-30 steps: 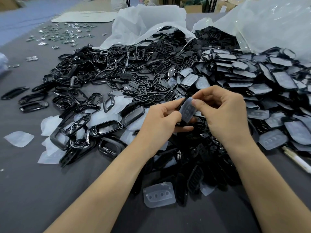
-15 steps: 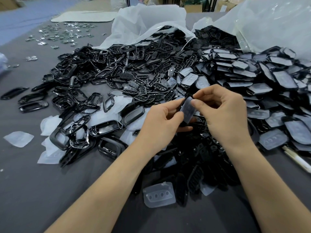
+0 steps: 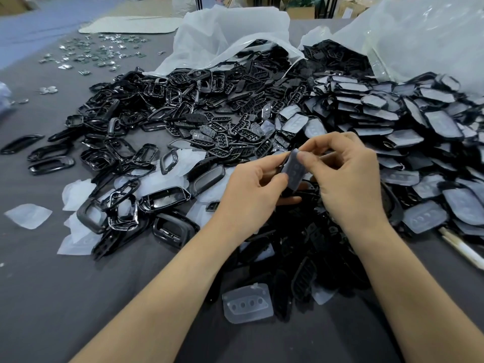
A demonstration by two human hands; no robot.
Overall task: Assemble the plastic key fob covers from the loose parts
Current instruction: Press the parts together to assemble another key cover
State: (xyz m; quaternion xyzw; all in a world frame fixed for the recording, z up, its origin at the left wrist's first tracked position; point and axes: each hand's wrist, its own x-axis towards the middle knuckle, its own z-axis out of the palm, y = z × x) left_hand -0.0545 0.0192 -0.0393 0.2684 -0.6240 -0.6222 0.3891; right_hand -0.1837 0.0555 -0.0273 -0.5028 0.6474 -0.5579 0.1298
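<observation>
One translucent button pad (image 3: pixel 294 172), countless black parts (image 3: pixel 235 132).
Pinched between fingertips of left hand (image 3: pixel 251 195) and right hand (image 3: pixel 351 184); long axis nearly upright.

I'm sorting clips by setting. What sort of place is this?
Likely a small factory's hand-assembly bench: heaps of loose black plastic parts spill from plastic bags over a grey table; cardboard boxes stand behind. The left hand and right hand pinch one translucent pad.

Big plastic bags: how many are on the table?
2: white bag back middle, clear bag back right, both spilling black parts. Others may be hidden.
</observation>
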